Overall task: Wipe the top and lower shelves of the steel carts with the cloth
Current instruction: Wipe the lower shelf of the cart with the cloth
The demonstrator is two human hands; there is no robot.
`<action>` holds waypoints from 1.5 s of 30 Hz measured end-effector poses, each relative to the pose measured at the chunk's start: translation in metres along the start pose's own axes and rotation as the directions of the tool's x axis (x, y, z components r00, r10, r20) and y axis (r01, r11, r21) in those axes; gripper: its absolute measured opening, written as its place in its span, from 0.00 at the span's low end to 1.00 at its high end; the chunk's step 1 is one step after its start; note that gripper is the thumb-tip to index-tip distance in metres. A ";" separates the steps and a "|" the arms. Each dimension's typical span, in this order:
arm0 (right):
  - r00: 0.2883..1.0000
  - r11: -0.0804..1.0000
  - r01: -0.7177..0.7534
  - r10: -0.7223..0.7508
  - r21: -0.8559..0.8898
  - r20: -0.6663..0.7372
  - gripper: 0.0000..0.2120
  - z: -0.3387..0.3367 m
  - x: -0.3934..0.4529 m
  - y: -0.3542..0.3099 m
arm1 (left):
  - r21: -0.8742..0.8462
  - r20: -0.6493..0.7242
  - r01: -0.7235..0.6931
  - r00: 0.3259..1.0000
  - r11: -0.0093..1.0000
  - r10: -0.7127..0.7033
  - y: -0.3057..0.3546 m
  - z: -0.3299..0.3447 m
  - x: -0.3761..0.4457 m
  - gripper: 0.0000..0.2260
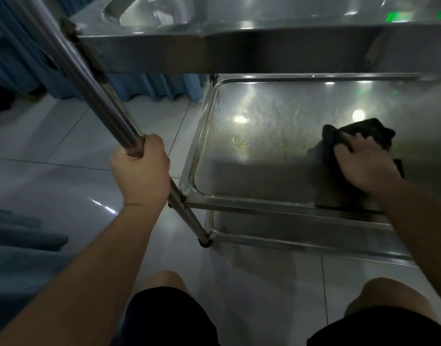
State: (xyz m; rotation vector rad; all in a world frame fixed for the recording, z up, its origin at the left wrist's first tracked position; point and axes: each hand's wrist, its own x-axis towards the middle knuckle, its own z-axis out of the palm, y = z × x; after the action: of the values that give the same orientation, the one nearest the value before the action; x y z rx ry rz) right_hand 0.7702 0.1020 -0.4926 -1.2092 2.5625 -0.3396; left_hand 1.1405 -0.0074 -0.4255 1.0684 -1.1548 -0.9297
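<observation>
1. Knees (162, 280) lie nearest the lens, bent low over the tiled floor (64, 136), so the person is crouched at the cart.
2. Left hand (141, 171) is wrapped tight round the steel post (99, 101); holding it there should stop the cart rolling under the strokes.
3. Right hand (364, 163) lies flat, fingers spread, pressing the dark cloth (356, 132) onto the lower shelf (264, 171), towards its right side.
4. Yellowish smears (239, 143) remain left of the cloth. Work across in overlapping passes with even pressure, then follow the raised rim and corners.
</observation>
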 end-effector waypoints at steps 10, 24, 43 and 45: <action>0.812 0.820 0.572 -0.567 0.000 0.137 0.34 0.090 -0.039 -0.238 | 0.038 -0.005 -0.035 0.999 0.999 0.035 0.001 -0.001 0.001 0.08; 0.978 0.980 0.201 -0.201 -0.007 -0.058 0.28 0.041 0.014 -0.114 | -0.023 0.045 -0.010 0.999 1.000 0.011 0.000 -0.006 -0.002 0.12; 0.761 0.762 0.648 -0.648 0.007 0.034 0.26 0.099 -0.008 -0.244 | 0.040 -0.005 -0.059 0.998 0.997 0.059 -0.001 -0.001 -0.001 0.11; 0.729 0.733 0.668 -0.679 0.126 0.087 0.29 0.101 -0.050 -0.219 | 0.044 -0.003 -0.030 1.000 0.999 0.030 0.000 -0.002 -0.002 0.11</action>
State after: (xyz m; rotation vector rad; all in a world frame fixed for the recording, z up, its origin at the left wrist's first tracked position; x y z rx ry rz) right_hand 0.9918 -0.0039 -0.5068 -2.0314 1.8783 -0.4928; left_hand 1.1421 -0.0053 -0.4259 1.0849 -1.1898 -0.8818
